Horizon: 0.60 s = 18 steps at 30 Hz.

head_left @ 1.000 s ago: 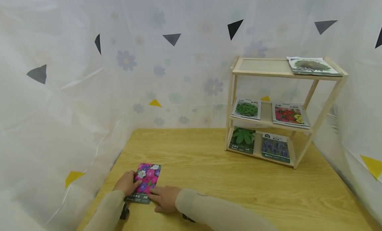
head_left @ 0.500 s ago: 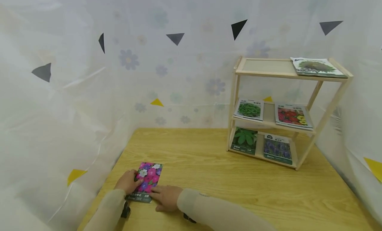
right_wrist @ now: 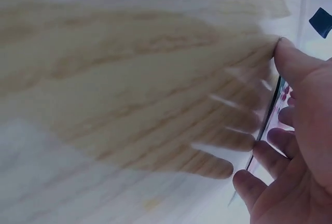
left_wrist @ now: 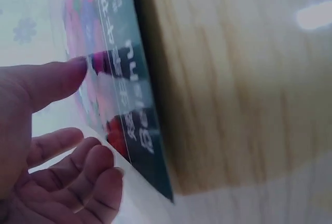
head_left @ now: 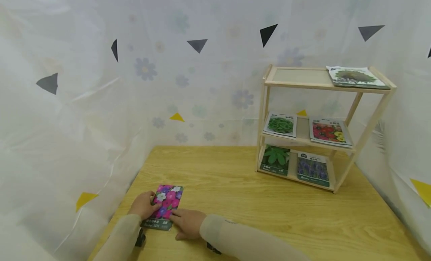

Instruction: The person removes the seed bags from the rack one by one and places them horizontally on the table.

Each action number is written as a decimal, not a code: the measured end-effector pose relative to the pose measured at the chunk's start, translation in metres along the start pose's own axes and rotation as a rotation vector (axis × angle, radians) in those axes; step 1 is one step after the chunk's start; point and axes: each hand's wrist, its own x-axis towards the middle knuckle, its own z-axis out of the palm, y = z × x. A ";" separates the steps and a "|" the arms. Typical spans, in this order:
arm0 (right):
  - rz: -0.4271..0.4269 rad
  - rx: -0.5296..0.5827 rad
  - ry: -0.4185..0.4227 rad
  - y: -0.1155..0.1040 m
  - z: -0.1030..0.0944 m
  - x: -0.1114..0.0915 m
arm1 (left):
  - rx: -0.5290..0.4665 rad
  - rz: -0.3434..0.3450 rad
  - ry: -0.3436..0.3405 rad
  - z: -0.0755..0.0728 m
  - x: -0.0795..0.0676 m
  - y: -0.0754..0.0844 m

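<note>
A flower seed packet (head_left: pixel 168 201), printed with pink, purple and white blooms above a dark green band, lies at the near left of the wooden table. My left hand (head_left: pixel 143 205) holds its left edge, the thumb on the printed face and curled fingers at the side. In the left wrist view, the left hand (left_wrist: pixel 57 146) shows its thumb over the glossy packet (left_wrist: pixel 124 73). Along the opposite edge, my right hand (head_left: pixel 189 223) rests with relaxed fingers touching the packet. The right wrist view shows that hand's fingertips (right_wrist: pixel 262 154) by the packet's thin edge, the thumb on the table.
A three-tier wooden rack (head_left: pixel 303 85) stands at the back right. Flat packets lie on it: a white one (head_left: pixel 357 77) on top, two on the middle shelf, two below. Patterned sheeting (head_left: pixel 208 85) encloses the table (head_left: pixel 215 178).
Both hands stay at the packet's edges, with barely any movement. The head view has shifted slightly.
</note>
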 end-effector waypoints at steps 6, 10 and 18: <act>0.030 0.023 0.051 0.018 -0.010 -0.013 | -0.030 0.075 0.121 -0.007 0.003 0.015; 0.084 0.075 0.124 0.043 -0.027 -0.036 | -0.033 0.159 0.201 -0.014 0.002 0.034; 0.156 0.250 0.271 0.093 -0.058 -0.096 | -0.052 0.282 0.288 -0.030 -0.002 0.075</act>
